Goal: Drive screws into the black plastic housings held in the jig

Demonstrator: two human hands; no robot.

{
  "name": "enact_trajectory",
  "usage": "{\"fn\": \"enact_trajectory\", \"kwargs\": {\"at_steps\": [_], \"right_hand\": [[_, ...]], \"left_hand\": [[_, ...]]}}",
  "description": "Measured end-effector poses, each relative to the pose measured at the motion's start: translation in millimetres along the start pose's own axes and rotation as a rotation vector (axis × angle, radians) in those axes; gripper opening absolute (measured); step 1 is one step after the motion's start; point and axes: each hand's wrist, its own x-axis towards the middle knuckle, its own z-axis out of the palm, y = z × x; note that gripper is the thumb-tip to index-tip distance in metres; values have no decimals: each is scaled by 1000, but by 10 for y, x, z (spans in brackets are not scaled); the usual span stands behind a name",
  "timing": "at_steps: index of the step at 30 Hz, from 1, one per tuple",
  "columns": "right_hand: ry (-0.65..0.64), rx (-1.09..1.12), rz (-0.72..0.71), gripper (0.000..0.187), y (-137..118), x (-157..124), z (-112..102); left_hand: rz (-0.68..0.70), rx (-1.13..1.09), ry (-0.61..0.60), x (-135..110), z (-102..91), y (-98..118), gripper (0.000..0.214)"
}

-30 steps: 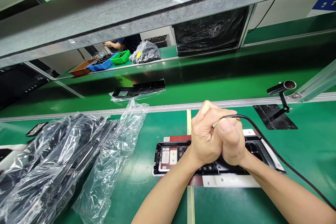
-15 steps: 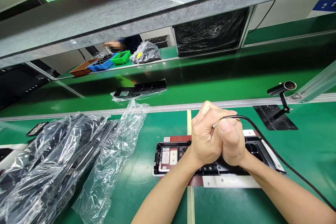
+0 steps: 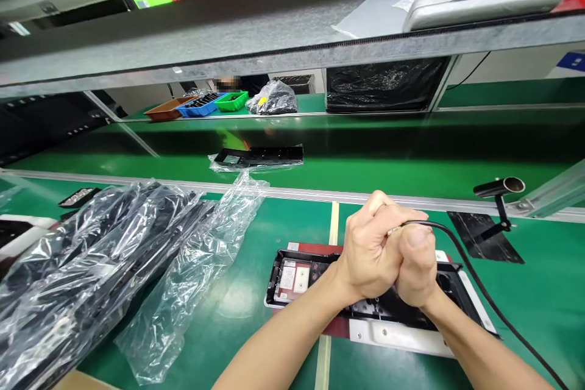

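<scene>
Both my hands are closed and pressed together above a long black plastic housing (image 3: pixel 269 286). My left hand (image 3: pixel 370 250) is wrapped round the end of a black cable (image 3: pixel 479 283). Beside it, my right hand (image 3: pixel 417 262) is a fist against the same cable, its thumb on top. A small light-coloured bit shows between the fingers where the cable enters; whatever else they grip is hidden. The housing lies in a fixture with a dark red base (image 3: pixel 338 326) and white blocks (image 3: pixel 397 336). My hands and forearms cover its middle.
Plastic-wrapped dark parts (image 3: pixel 105 262) and a clear bag (image 3: pixel 192 280) lie on the left. A black bracketed tube (image 3: pixel 500 187) stands at right. Behind the metal rail sits a bagged black part (image 3: pixel 260 157). A shelf edge (image 3: pixel 274 60) crosses above; a person and bins (image 3: pixel 201 105) are beyond.
The camera view has tilted and shifted, so the scene sits differently in the picture. My hands stay clasped on the cable above the housing.
</scene>
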Motion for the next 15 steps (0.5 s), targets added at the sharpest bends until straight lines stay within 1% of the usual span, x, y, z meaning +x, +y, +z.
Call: {"fn": "enact_trajectory", "kwargs": {"at_steps": [4,7,9,12,13,15], "right_hand": [[17,18,-17,68,87,-41,-86],[6,45,7,67,33,-31,-83],[-10,87,30,64,-43,-10,-49],[-35,177,84,62,-139,18,11],[-42,216,113,62,-157,23,27],[-44,296,173,61,-170,30,48]], "left_hand": [[-34,-65,-62,21,-19,8,45],[-17,-87,-74,53,-38,30,50],[20,-54,-66,72,-56,52,53],[73,29,-4,62,-102,88,59],[64,42,44,43,-128,102,60],[-27,52,148,-21,-203,134,55]]}}
